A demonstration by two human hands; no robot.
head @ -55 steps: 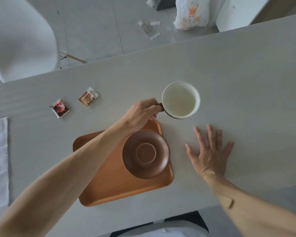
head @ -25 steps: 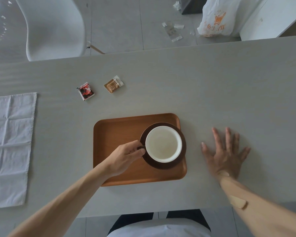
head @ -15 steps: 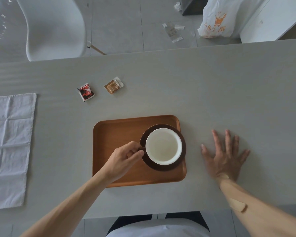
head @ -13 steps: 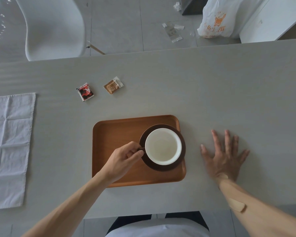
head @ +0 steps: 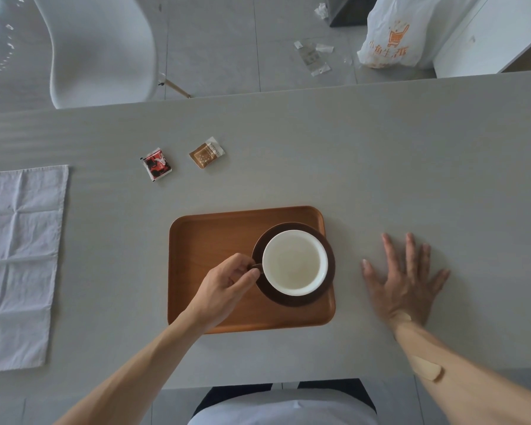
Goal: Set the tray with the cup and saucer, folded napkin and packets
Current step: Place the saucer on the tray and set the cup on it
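A white cup stands on a dark brown saucer at the right side of an orange-brown wooden tray. My left hand pinches the cup's dark handle from the left. Flat on the table to the right of the tray lies my right hand, fingers spread and holding nothing. A red and black packet and a brown packet lie on the table beyond the tray. A white cloth napkin is spread out unfolded at the far left.
The grey table has its near edge just in front of my body. A white chair stands beyond the far edge at left. A plastic bag and paper scraps lie on the floor behind.
My left hand carried the cup from the table beyond the tray down onto the saucer. In the last second neither hand has visibly moved.
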